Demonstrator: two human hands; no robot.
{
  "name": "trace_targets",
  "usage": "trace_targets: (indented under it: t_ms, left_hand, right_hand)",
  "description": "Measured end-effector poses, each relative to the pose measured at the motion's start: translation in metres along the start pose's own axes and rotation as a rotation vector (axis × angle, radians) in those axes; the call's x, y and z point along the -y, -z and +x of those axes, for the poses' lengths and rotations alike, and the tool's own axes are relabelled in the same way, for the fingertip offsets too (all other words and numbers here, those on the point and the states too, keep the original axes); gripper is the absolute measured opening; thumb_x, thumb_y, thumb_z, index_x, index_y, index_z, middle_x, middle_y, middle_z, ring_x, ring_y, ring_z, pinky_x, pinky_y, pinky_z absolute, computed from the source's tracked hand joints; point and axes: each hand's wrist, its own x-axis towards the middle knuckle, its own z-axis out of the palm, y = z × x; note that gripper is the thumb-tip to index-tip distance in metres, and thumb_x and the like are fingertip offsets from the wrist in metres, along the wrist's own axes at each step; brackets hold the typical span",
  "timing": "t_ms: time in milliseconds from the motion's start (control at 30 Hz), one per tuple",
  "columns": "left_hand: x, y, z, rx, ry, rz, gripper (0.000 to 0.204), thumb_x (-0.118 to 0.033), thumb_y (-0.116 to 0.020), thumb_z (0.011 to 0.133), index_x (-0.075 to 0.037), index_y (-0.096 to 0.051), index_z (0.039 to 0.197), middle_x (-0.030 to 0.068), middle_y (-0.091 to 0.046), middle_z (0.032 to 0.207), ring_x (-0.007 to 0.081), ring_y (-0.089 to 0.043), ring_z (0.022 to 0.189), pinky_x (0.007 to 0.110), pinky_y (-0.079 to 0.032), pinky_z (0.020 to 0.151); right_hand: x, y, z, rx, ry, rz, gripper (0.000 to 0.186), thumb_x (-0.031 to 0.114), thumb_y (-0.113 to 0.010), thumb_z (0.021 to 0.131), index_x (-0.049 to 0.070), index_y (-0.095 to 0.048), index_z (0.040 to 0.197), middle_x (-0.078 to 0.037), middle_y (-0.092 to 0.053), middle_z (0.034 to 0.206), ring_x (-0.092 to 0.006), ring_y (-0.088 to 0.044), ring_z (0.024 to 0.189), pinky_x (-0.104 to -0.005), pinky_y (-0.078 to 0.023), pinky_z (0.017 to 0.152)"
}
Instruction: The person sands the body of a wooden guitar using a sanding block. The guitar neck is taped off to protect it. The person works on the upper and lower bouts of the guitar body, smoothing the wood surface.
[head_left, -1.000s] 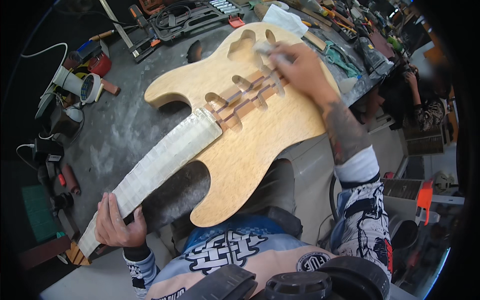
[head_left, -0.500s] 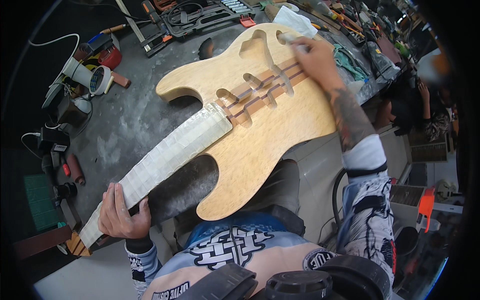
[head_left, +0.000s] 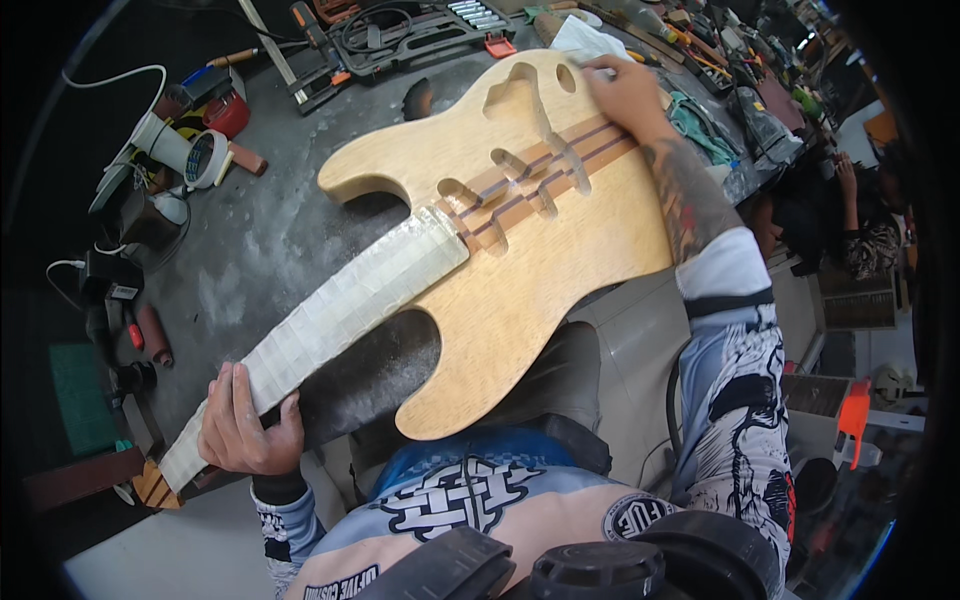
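An unfinished pale wood electric guitar body (head_left: 540,270) lies across the workbench, with routed cavities and darker stripes down its middle. Its neck (head_left: 350,290) is wrapped in whitish tape and points to the lower left. My left hand (head_left: 250,420) is closed around the neck near the bare striped headstock (head_left: 157,487). At the body's far right end, my right hand (head_left: 630,98) rests on the wood beside an oval cavity (head_left: 566,79). Its fingers are bent and pressed together; whatever may be under the fingertips is too small to make out.
A grey workbench (head_left: 240,270) bears a socket set case (head_left: 430,40) at the back. Cups, tape rolls (head_left: 207,160) and cables crowd its left side. White paper (head_left: 590,38), a green cloth (head_left: 700,128) and hand tools lie at the far right. Another person (head_left: 850,210) is beyond.
My right hand has shifted slightly right and away from the oval cavity, toward the body's end edge. My left hand keeps its hold on the neck.
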Motion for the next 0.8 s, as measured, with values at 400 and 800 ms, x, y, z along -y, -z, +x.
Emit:
trace_targets:
  t_ms: [400, 800]
  left_hand:
    - [-0.001, 0.000, 0.000, 0.002, -0.015, -0.023, 0.059, -0.055, -0.052, 0.097, -0.005, -0.068, 0.123, 0.0098, -0.072, 0.117, 0.0288, -0.066, 0.108, 0.038, -0.040, 0.098]
    - [0.001, 0.002, 0.000, 0.003, -0.011, 0.013, 0.058, -0.055, -0.053, 0.096, -0.006, -0.068, 0.124, 0.0084, -0.071, 0.118, 0.0273, -0.065, 0.110, 0.038, -0.039, 0.099]
  right_hand:
    - [-0.016, -0.023, 0.014, 0.011, -0.018, 0.041, 0.028, 0.037, -0.066, 0.083, 0.018, -0.078, 0.101, -0.019, -0.073, 0.091, -0.0356, -0.070, 0.090, -0.0402, -0.055, 0.084]
    - [-0.007, -0.035, 0.008, 0.022, 0.240, 0.145, 0.025, 0.033, -0.069, 0.083, 0.016, -0.078, 0.099, -0.017, -0.073, 0.085, -0.0357, -0.069, 0.081, -0.0400, -0.054, 0.076]
